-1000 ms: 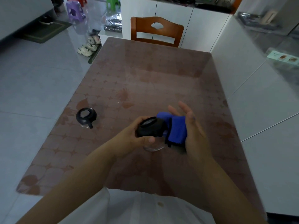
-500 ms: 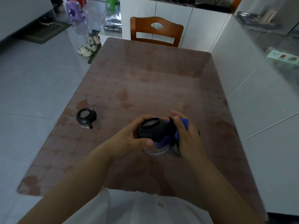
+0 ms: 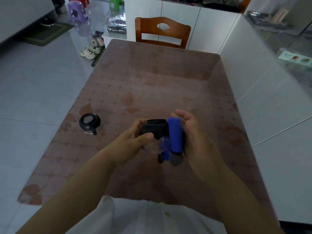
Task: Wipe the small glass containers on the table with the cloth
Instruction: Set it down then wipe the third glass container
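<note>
Head view shows your left hand (image 3: 135, 142) clasped around a small glass container (image 3: 154, 132) by its black top, lifted above the brown patterned desk (image 3: 152, 85) near its front middle. Your right hand (image 3: 190, 132) lies flat with fingers loosely extended, pressing the blue cloth (image 3: 175, 135) against the container's right side; a grey end of it hangs below your palm. Well apart to your left, a second black-topped glass container (image 3: 90, 123) stands on the desk.
</note>
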